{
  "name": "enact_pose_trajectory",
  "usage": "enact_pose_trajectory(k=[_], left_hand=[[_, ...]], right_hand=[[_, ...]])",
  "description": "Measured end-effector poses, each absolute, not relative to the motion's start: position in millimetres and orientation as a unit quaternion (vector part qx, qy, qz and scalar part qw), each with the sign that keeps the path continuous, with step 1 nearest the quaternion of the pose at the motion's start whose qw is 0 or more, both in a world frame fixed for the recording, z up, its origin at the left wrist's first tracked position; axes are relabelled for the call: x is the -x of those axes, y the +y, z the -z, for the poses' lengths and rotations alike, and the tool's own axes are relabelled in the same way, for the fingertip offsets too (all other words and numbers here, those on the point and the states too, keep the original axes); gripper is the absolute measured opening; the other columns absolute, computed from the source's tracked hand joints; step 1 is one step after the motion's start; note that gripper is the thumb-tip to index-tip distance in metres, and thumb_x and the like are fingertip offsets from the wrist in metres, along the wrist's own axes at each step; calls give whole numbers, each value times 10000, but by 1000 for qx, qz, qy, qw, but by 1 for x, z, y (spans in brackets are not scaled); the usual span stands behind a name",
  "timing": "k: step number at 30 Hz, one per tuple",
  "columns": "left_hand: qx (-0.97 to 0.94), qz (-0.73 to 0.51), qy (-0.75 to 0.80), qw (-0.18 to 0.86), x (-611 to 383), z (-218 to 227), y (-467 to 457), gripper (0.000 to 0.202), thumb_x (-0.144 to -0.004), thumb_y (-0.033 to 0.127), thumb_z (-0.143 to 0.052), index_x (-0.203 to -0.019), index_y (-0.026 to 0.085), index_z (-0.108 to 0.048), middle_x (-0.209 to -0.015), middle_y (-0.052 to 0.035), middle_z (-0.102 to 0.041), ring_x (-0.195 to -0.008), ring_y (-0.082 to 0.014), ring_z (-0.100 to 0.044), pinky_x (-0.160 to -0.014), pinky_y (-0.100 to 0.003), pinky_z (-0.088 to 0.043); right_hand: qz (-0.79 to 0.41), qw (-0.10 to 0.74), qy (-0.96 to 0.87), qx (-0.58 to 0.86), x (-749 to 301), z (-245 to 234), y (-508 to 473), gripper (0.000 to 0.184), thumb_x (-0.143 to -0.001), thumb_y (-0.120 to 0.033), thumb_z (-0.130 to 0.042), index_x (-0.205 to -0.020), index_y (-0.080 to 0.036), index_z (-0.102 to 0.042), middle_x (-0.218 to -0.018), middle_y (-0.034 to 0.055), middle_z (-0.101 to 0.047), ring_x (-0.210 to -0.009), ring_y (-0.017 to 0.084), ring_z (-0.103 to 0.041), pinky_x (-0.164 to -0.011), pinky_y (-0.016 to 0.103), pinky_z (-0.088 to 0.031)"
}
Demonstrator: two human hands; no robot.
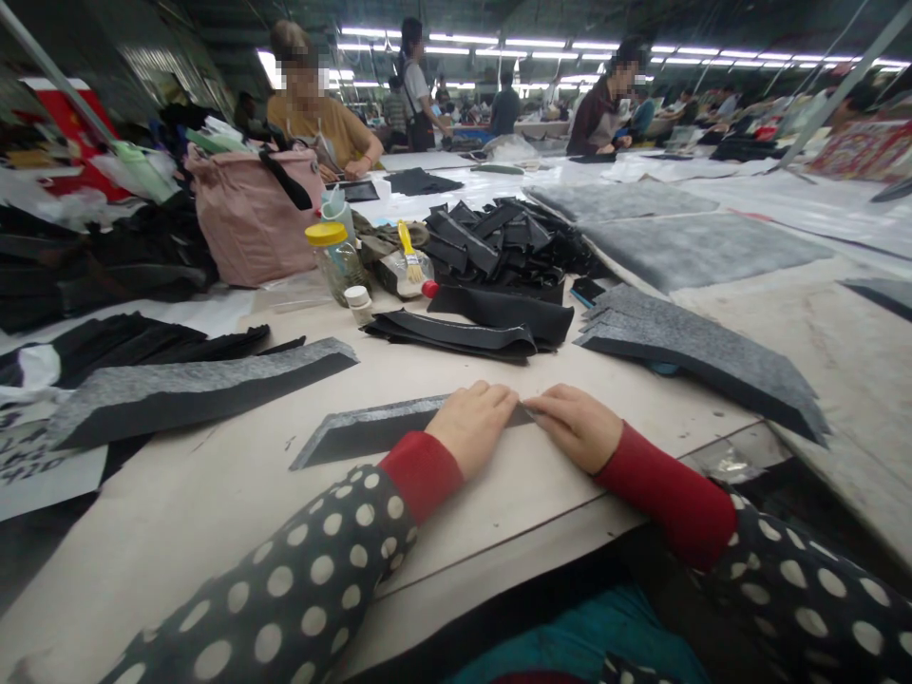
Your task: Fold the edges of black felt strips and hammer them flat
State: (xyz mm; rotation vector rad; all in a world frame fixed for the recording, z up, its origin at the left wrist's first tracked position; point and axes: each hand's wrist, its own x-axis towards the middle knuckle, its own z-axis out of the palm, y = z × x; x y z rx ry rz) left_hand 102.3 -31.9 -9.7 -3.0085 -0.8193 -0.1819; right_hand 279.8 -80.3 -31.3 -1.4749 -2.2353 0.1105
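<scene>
A black strip (370,432) of fabric, with a grey band along its upper edge, lies on the pale board in front of me. My left hand (476,418) is bent over the strip's right part, its fingers drawn together on the material near the end. Just to the right, my right hand (576,423) pinches the strip's right end between thumb and fingers. The two sets of fingertips almost meet, and the left hand covers part of the strip. Behind the hands rest stitched black pieces (456,332), stacked and folded.
Grey-and-black strips lie in a stack at left (206,385) and another at right (698,356). Farther back are a yellow-lidded jar (338,261), a yellow brush (409,252), a black heap (491,237) and a pink bag (249,214). People work at tables beyond.
</scene>
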Motion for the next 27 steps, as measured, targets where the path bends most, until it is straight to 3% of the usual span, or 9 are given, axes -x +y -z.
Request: enact_pose_trajectory(k=[5, 11, 17, 24, 27], left_hand=[[963, 62, -261, 7, -102, 9, -31, 325, -841, 131, -350, -1153, 172, -432, -1085, -52, -527, -938, -186, -459, -801, -320, -424], [967, 62, -246, 11, -101, 8, -32, 318, -848, 155, -364, -1150, 225, -435, -1081, -38, -516, -931, -179, -454, -805, -318, -422], [969, 43, -244, 17, -102, 3, -33, 296, -857, 176, -349, -1130, 220, -454, -1082, -51, -515, -932, -189, -456, -768, -321, -431], [963, 46, -265, 5, -104, 2, -31, 280, -852, 141, -341, -1089, 170, -487, -1037, -66, -545, -941, -193, -453, -760, -324, -419], [960, 58, -273, 2, -105, 1, -28, 243, -853, 173, -361, -1029, 186, -528, -989, -57, -566, -955, -204, -446, -761, -345, -400]], right_hand=[[-101, 253, -786, 556, -283, 25, -82, 210, -764, -132, -459, -898, -112, -619, -730, 61, -579, -684, 142, -528, -650, 273, -440], [-10, 262, -813, 519, -278, 35, -82, 220, -761, -94, -423, -859, -104, -620, -763, 79, -583, -727, 155, -523, -686, 273, -437], [124, 171, -820, 532, -271, 42, -87, 238, -743, -58, -417, -834, -119, -628, -726, 72, -563, -688, 179, -471, -657, 295, -417], [122, 111, -827, 537, -270, 31, -108, 273, -795, -77, -374, -934, -93, -609, -779, 102, -560, -733, 190, -470, -678, 310, -421], [71, 109, -838, 530, -279, 22, -104, 270, -763, -71, -418, -923, -121, -629, -794, 91, -577, -738, 179, -492, -688, 301, -426]])
